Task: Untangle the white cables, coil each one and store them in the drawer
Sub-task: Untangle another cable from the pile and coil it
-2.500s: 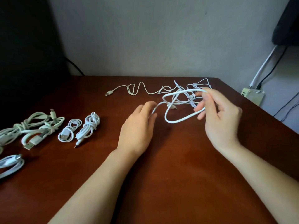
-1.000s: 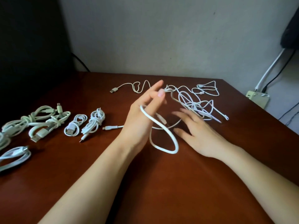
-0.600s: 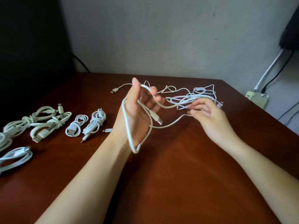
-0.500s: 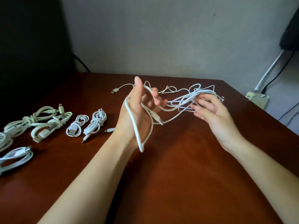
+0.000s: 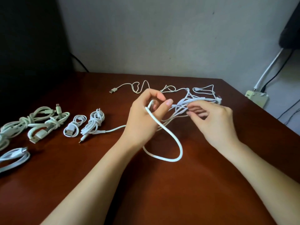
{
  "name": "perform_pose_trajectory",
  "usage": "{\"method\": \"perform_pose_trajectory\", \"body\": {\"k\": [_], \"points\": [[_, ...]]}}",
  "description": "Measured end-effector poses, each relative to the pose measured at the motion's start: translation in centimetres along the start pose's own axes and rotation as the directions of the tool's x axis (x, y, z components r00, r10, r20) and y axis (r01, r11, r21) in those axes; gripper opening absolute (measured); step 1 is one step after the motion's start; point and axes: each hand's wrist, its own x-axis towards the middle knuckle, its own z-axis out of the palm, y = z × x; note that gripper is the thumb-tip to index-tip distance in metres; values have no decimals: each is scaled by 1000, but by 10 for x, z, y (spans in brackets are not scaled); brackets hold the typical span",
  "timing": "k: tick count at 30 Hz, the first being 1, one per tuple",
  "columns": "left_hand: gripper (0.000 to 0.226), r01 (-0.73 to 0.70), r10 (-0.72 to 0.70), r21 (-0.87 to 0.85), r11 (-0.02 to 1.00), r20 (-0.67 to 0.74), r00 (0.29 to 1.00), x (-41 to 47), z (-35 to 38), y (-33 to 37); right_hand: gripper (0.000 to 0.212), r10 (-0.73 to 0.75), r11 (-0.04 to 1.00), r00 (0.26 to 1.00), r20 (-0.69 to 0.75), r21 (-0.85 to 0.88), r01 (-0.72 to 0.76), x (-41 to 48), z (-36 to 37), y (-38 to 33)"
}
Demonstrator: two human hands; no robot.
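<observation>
Off to the left of my left hand [image 5: 142,122] sit the coiled cables [image 5: 92,124], already done I'd say. That hand is curled round the thick white cable [image 5: 180,147], whose loop droops toward me onto the table [image 5: 162,200]. The tangle [image 5: 191,103] lies just right of it, long axis running off rightward, so the right hand [image 5: 215,124] is nearer. Its fingertips are in the strands, but I can't tell if they're pinching.
</observation>
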Motion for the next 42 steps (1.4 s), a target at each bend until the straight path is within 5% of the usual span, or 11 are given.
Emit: {"method": "perform_pose_trajectory", "body": {"k": [8, 12, 18, 23, 29, 35, 42], "points": [[16, -1, 1, 21, 1000, 41, 999, -3, 2, 1, 9, -124, 969, 988, 87, -204, 139, 3, -6, 6], [19, 26, -22, 66, 997, -61, 998, -1, -1, -4, 8, -12, 994, 1000, -4, -113, 11, 4, -9, 3], [13, -58, 100, 574, 817, -41, 994, 0, -3, -13, 11, 145, 987, 978, -147, -52, -154, 10, -15, 12], [7, -47, 46, 679, 732, 20, 999, 1, -4, -15, 23, 187, 965, 976, -109, -166, -203, 12, -20, 12], [37, -59, -33, 705, 706, 115, 993, -3, 1, -10, 24, 169, 947, 984, -59, -266, -179, 12, -23, 9], [11, -55, -97, 710, 702, 172, 980, -5, 4, -11, 13, 243, 928, 960, 142, -322, -188, 10, -23, -1], [31, 131, -100, 409, 903, -96, 990, 5, -6, -14, 45, 261, 875, 928, 267, -471, -110, 8, -24, -17]]}}
